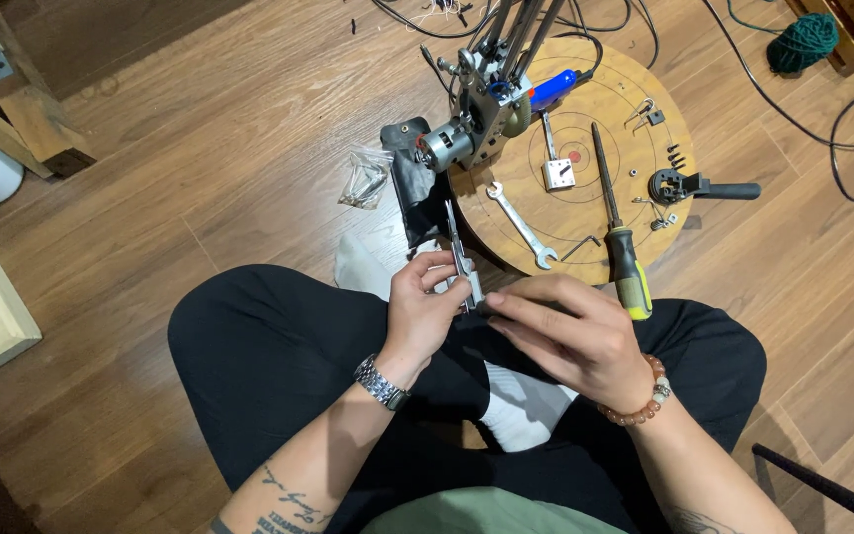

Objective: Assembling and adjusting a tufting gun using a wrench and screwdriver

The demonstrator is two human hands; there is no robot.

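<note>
Wood-plank flooring fills the view, and a person is seated on it cross-legged in black trousers, with a round wooden surface (pixel 659 247) set just ahead of the knees. A slim metal tool (pixel 462 259), seemingly small pliers or a folding blade, is held upright over the lap, just short of the surface's near edge. It is pinched near its lower end by the left hand (pixel 427 311), whose fingers are closed around it; a steel watch (pixel 381 383) is worn on that wrist. The right hand (pixel 570 336) is laid beside it, its fingertips closed on a small dark part at the tool's base, though what is gripped cannot be told. A fitting or adjusting step on that small part seems to be in hand, and the next move is judged to call for a steady pinch and fine fingertip control. On the surface, further out, a motor-and-rod assembly (pixel 476 119) stands at the far left edge, with an open-ended spanner (pixel 521 224), a yellow-handled screwdriver (pixel 620 232), a small metal block (pixel 557 173) and a black-handled tool (pixel 704 188) laid apart from one another. A clear plastic bag (pixel 365 178) lies on the floor to the left.
</note>
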